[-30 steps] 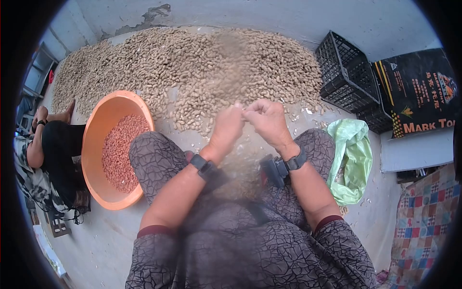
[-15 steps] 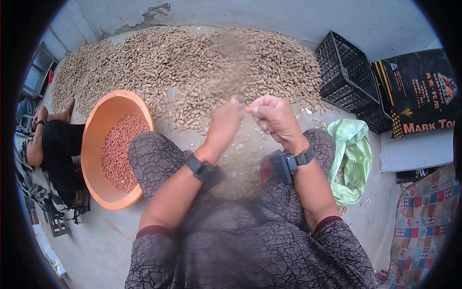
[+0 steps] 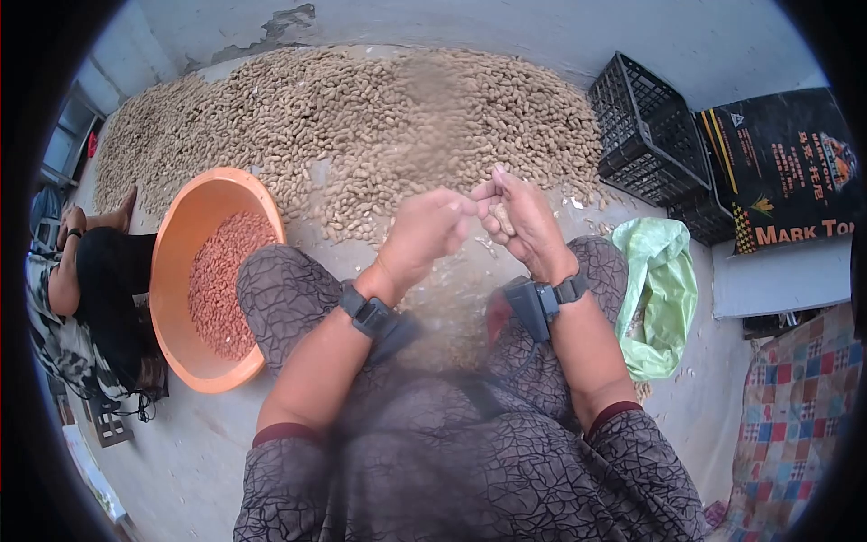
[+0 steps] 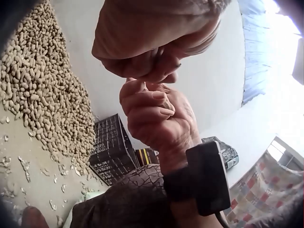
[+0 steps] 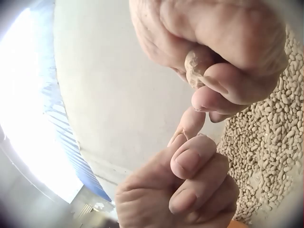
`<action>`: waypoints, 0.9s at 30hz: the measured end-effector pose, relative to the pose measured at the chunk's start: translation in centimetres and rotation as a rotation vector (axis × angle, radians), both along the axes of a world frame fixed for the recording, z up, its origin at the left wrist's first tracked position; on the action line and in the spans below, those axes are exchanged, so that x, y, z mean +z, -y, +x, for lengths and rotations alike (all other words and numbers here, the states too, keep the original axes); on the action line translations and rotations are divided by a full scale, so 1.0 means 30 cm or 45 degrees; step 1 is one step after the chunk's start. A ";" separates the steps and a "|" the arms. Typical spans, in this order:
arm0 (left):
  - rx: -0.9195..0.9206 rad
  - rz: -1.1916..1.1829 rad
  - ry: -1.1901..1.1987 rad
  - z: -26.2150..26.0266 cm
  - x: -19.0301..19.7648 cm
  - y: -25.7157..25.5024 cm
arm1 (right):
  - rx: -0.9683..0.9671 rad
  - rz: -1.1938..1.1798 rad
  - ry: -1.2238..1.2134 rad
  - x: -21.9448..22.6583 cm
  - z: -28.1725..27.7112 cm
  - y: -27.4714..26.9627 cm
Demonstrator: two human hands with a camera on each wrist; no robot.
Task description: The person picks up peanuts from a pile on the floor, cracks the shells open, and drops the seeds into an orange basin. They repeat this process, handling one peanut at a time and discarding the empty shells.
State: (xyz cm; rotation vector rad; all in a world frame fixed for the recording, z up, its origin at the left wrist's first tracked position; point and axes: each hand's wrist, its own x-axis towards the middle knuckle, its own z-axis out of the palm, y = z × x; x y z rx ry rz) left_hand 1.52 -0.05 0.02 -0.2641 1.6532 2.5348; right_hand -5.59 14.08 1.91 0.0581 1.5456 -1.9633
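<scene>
— Tan shells first: we log a wide heap of unshelled peanuts (image 3: pixel 361 117) spread over the concrete floor (image 3: pixel 181 452), running from the far left across to the crates. What do we have at the hands?

— We see both raised over the lap, fingertips meeting. Our left hand (image 3: pixel 423 233) has its fingers curled in, thumb and forefinger tips pinched against the right's; whether anything sits in that pinch we cannot tell. Our right hand (image 3: pixel 519 221) is curled round a peanut (image 3: pixel 503 219), the pale pod tucked in the palm.

— Does the right wrist view confirm that?

— Yes. There the peanut (image 5: pixel 195 66) shows between the bent fingers and the thumb of the right hand (image 5: pixel 223 42), with the left hand (image 5: pixel 190 190) just below, fingertips touching.

— And around us?

— We note 1 orange basin (image 3: pixel 172 271) at our left knee, holding red shelled kernels (image 3: pixel 221 285). Another person (image 3: pixel 81 298) sits just beyond it at the left edge. On the right, a green plastic bag (image 3: pixel 664 298) lies beside our right knee, 2 black crates (image 3: pixel 646 135) stand past it, and a black printed sack (image 3: pixel 786 172) leans next to them. Bits of shell (image 4: pixel 23 166) lie scattered on the floor near the heap. A patchwork cloth (image 3: pixel 795 406) shows at the lower right.
</scene>
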 end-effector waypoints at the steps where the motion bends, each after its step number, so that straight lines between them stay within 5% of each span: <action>1: -0.003 0.001 0.002 0.004 0.008 -0.006 | -0.029 0.006 0.024 -0.002 0.001 0.003; 6: -0.043 -0.407 -0.312 0.009 -0.002 -0.045 | -0.011 0.037 -0.008 -0.039 0.001 0.012; 10: -0.111 -0.570 -0.286 0.019 -0.002 -0.060 | -0.025 0.140 -0.081 -0.050 0.029 0.049; 16: 0.014 -0.500 -0.208 0.015 -0.023 -0.052 | -0.062 0.106 -0.058 -0.048 0.043 0.066; 18: -0.022 -0.263 -0.073 0.010 0.011 -0.030 | -0.059 0.078 -0.026 -0.044 0.034 0.059; 24: 0.261 -0.078 -0.099 -0.021 -0.019 0.020 | 0.156 -0.025 -0.191 -0.020 0.020 0.023; 27: 0.178 0.051 -0.032 -0.016 -0.024 0.019 | 0.212 -0.116 -0.192 -0.023 0.026 0.021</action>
